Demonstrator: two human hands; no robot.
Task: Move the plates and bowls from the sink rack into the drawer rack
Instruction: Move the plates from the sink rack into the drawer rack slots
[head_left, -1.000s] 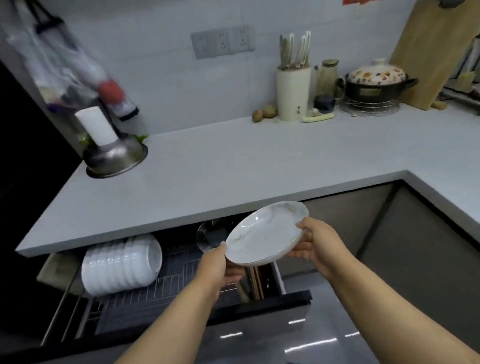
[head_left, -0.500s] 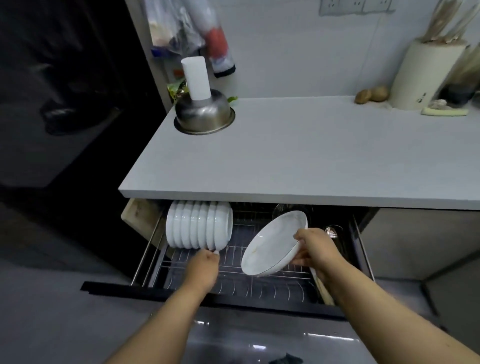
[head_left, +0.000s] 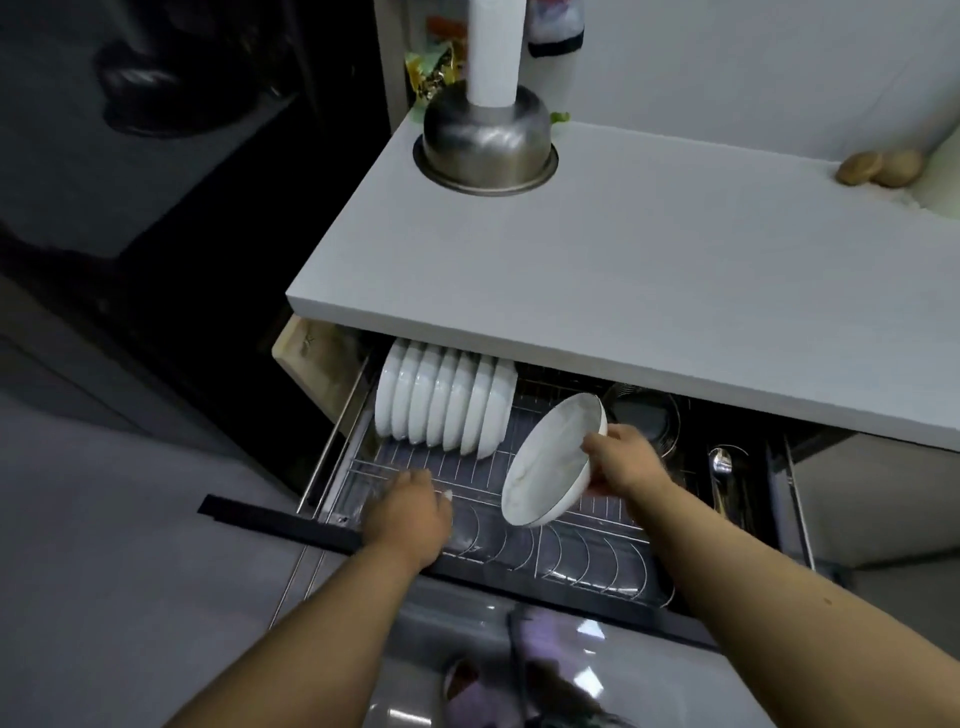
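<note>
A white plate (head_left: 545, 462) is tilted on edge above the wire drawer rack (head_left: 576, 556), held at its right rim by my right hand (head_left: 623, 460). To its left, a row of several white dishes (head_left: 441, 408) stands upright in the back part of the rack, partly under the counter's edge. My left hand (head_left: 410, 512) hovers over the rack's front left wires, fingers loosely curled, with nothing visible in it. The sink rack is out of view.
The grey counter (head_left: 649, 291) overhangs the pulled-out drawer. An upturned steel bowl (head_left: 485, 143) with a white roll on it stands at the counter's far left. A steel pot (head_left: 644, 413) and a spoon (head_left: 721, 462) lie in the drawer's right part. The dark drawer front (head_left: 291, 525) faces me.
My right hand has lowered the plate closer to the rack wires and tilted it more upright. My left hand has moved from the stacked dishes toward the rack's front. The view has tipped down.
</note>
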